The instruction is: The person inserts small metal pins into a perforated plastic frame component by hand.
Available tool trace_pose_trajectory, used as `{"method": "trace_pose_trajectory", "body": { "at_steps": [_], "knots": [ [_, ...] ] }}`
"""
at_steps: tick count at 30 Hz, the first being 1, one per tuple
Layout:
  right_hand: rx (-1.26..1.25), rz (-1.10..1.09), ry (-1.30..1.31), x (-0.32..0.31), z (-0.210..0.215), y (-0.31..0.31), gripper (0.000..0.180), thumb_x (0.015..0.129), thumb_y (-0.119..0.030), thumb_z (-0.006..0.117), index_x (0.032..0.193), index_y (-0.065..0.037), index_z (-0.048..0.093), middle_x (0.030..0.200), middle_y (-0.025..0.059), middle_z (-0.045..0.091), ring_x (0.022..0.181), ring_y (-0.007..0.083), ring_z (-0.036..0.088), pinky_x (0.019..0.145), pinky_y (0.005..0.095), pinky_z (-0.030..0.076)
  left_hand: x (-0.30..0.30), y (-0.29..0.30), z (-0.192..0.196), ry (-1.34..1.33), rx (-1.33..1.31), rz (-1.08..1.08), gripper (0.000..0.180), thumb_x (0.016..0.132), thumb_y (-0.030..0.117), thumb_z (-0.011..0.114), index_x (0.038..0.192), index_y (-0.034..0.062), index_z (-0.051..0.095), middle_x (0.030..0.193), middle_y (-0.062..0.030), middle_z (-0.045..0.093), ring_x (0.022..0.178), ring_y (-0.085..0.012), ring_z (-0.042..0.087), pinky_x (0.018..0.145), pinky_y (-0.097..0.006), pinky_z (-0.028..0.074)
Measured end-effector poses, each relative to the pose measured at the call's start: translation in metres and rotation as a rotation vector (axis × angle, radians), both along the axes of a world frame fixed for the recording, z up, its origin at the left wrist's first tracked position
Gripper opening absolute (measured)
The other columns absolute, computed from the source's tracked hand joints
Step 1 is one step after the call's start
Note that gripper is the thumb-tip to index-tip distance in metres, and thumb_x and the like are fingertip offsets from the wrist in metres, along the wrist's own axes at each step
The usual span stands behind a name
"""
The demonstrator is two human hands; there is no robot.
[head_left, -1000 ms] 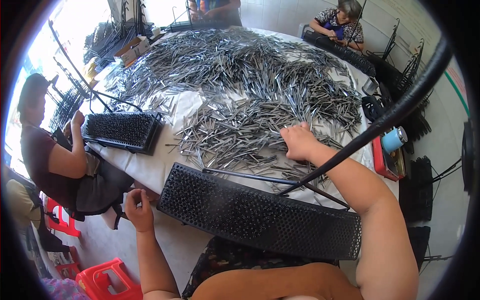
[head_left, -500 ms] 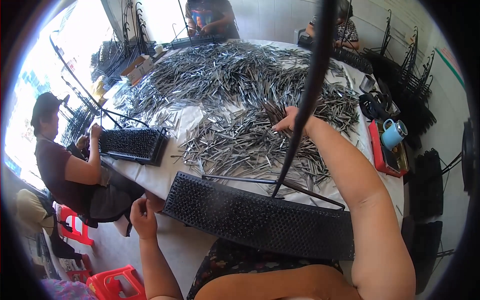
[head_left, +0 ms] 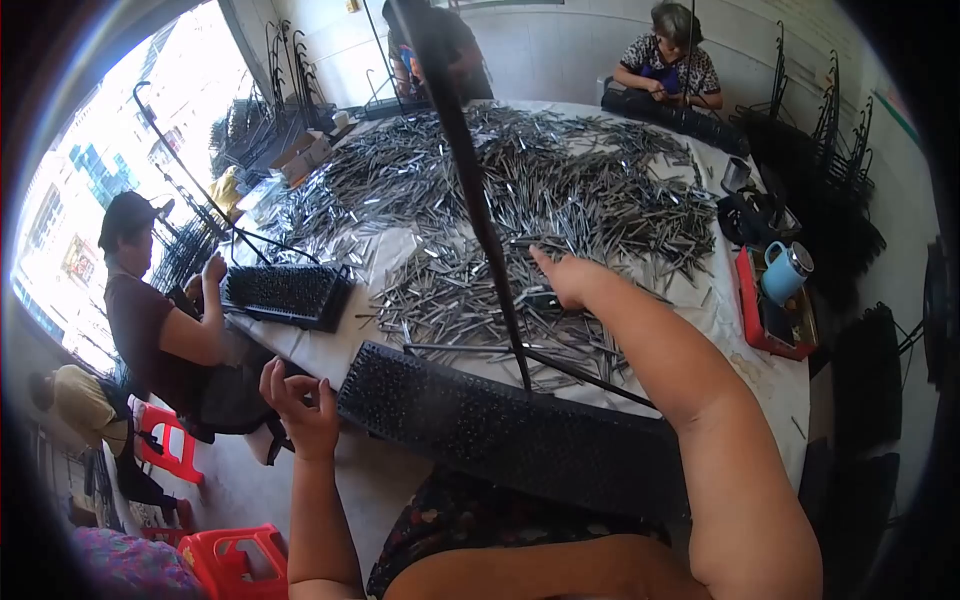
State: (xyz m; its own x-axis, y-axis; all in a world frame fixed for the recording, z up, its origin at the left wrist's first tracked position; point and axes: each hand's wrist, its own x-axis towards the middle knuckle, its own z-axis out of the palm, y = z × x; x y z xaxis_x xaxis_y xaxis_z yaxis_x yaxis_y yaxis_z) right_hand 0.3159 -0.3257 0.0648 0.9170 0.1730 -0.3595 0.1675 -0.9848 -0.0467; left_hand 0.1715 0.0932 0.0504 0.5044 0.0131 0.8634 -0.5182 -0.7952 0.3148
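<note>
Over the near part of a big heap of thin, flat grey and dark strips (head_left: 440,290), my right hand (head_left: 572,278) reaches out with its index finger stretched. Its other fingers are partly hidden among the strips, and no bunch shows in it. My left hand (head_left: 302,408) is raised beside the left end of a long black panel (head_left: 480,415), its fingers loosely bent and apart with nothing visible in them. The panel is covered with small round holes and lies along the near table edge in front of me. A black rod (head_left: 488,240) rises from the panel's wire frame.
On the left a person in a dark cap (head_left: 150,290) handles a similar black panel (head_left: 285,295). Two more people sit at the far side. A red box (head_left: 770,315) with a blue mug (head_left: 788,272) stands at the right edge. Red stools (head_left: 235,555) are at lower left.
My right hand has moved slightly nearer, and the upright bunch of dark strips it held no longer shows in it. My left hand has risen a little, its fingers spreading. The view has shifted.
</note>
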Motion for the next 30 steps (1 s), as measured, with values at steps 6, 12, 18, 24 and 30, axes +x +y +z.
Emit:
{"method": "trace_pose_trajectory", "body": {
  "at_steps": [6, 12, 18, 24, 30],
  "knots": [
    [0.173, -0.115, -0.092, 0.004, -0.004, -0.021, 0.030, 0.073, -0.007, 0.065, 0.101, 0.002, 0.070, 0.103, 0.0243, 0.068, 0.094, 0.0327, 0.069, 0.082, 0.0413, 0.054, -0.004, -0.022, -0.002, 0.310, -0.134, -0.038, 0.040, 0.088, -0.001, 0.062, 0.126, 0.0013, 0.051, 0.084, -0.0075, 0.065, 0.067, -0.0134, 0.061, 0.061, -0.024, 0.049],
    [1.279, -0.681, 0.157, -0.039, 0.024, -0.037, 0.013, 0.077, -0.008, 0.066, 0.066, -0.002, 0.061, 0.061, 0.0073, 0.056, 0.048, 0.0161, 0.050, 0.042, 0.0303, 0.038, 0.000, -0.057, 0.010, 0.250, -0.214, -0.044, 0.018, 0.088, 0.001, 0.064, 0.106, 0.0002, 0.063, 0.081, -0.0101, 0.067, 0.070, -0.0126, 0.064, 0.061, -0.025, 0.050],
    [1.793, -0.722, 0.274, -0.156, 0.078, -0.021, 0.009, 0.085, -0.008, 0.061, 0.081, -0.001, 0.056, 0.064, 0.0055, 0.054, 0.048, 0.0125, 0.047, 0.043, 0.0285, 0.037, -0.050, -0.098, 0.036, 0.335, -0.653, -0.491, 0.020, 0.092, 0.000, 0.060, 0.112, -0.0001, 0.059, 0.087, -0.0086, 0.066, 0.069, -0.0118, 0.062, 0.061, -0.023, 0.051],
    [1.983, -0.693, 0.460, -0.318, 0.026, 0.088, 0.021, 0.085, -0.006, 0.062, 0.104, 0.000, 0.056, 0.072, 0.0067, 0.058, 0.054, 0.0145, 0.055, 0.048, 0.0279, 0.045, -0.127, -0.128, 0.020, 0.913, -0.859, -0.938, 0.026, 0.099, 0.011, 0.053, 0.122, -0.0002, 0.056, 0.103, -0.0099, 0.064, 0.089, -0.0172, 0.064, 0.070, -0.028, 0.056],
    [2.020, -0.571, 0.628, -0.410, -0.031, 0.165, 0.023, 0.081, 0.001, 0.067, 0.103, -0.001, 0.059, 0.082, 0.0083, 0.062, 0.071, 0.0174, 0.062, 0.064, 0.0296, 0.052, -0.171, -0.118, 0.013, 1.419, -0.739, -1.432, 0.038, 0.101, 0.023, 0.049, 0.130, -0.0008, 0.054, 0.127, -0.0161, 0.061, 0.116, -0.0260, 0.059, 0.098, -0.039, 0.047]
  ]
}}
